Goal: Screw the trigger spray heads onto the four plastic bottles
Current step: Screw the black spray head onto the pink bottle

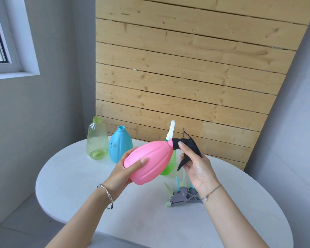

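Observation:
My left hand (127, 167) grips the base of a pink bottle (150, 161), held tilted above the table with its neck toward the upper right. A black trigger spray head (188, 147) sits on that neck, and my right hand (195, 165) holds it with fingers curled round the collar and trigger. A clear yellow-green bottle (97, 140) and a blue bottle (121, 145) stand uncapped at the table's back left. Behind the pink bottle stands a green bottle (169, 165) with a white and green spray head (170, 130). Loose grey spray heads (183, 195) lie under my right wrist.
The round white table (89, 190) stands against a slatted wooden panel (186, 68). A grey wall and a window (0, 36) are on the left. The table's rim curves close to my forearms.

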Motion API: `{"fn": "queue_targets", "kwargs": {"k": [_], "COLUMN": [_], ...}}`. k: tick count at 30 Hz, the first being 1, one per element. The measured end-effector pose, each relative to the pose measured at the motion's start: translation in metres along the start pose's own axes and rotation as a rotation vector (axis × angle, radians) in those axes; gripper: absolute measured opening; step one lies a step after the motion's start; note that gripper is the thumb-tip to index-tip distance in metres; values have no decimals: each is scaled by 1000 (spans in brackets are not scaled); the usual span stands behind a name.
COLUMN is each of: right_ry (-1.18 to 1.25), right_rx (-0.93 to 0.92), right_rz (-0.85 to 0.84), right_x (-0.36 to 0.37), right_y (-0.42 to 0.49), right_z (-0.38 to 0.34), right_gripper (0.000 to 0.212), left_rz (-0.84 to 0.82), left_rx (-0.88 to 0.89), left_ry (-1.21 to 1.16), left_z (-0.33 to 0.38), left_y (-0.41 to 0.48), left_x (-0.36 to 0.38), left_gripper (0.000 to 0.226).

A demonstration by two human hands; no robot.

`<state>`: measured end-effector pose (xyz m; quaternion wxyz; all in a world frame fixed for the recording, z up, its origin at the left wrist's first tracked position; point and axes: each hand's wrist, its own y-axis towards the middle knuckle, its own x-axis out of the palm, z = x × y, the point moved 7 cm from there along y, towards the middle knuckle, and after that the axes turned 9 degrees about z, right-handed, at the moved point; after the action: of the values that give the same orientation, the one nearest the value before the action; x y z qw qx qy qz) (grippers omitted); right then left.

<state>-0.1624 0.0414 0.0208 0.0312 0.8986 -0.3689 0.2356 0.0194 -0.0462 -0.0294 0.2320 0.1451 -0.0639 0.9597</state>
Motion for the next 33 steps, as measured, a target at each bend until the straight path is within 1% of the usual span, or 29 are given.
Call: {"fn": "queue_targets", "kwargs": {"k": [2, 5, 7, 11, 14, 17, 20, 24, 25, 28, 29, 31, 33], "right_ry": [62, 146, 157, 116, 119, -45, -176, -313, -306, -290, -292, -263, -220], "right_rx": [28, 34, 4, -82, -142, -263, -342, -422, -422, -384, -373, -351, -329], "right_rz": [12, -33, -45, -68, -95, -130, -173, -218, -225, -226, -220, -197, -177], "right_x": [5, 17, 21, 29, 32, 33, 33, 31, 30, 29, 29, 27, 25], "right_y": [-1, -4, -5, -9, -10, -9, -7, -3, -2, 0, 1, 2, 3], "right_z": [3, 7, 9, 7, 3, -8, -17, -26, -26, -21, -19, -17, -17], "right_gripper": [9, 8, 12, 29, 24, 25, 30, 25, 25, 27, 28, 30, 31], "left_rz": [13, 3, -24, -54, -55, -64, -89, -117, -122, -94, -82, -69, -81], "left_rx": [7, -4, -22, -45, -57, -65, -63, -93, -124, -231, -227, -167, -103], "left_ry": [-7, -32, -59, -88, -90, -90, -81, -105, -112, -114, -108, -85, -116], "left_z": [1, 1, -1, -4, -5, -4, -2, -6, -8, -15, -15, -13, -7], "left_y": [-1, -2, -4, -5, -4, -4, -3, -3, -3, -1, 0, 1, 0], "left_x": [0, 3, 7, 11, 11, 9, 7, 9, 9, 7, 6, 7, 10], "left_gripper": [74, 79, 80, 77, 75, 71, 63, 51, 50, 65, 63, 55, 52]}}
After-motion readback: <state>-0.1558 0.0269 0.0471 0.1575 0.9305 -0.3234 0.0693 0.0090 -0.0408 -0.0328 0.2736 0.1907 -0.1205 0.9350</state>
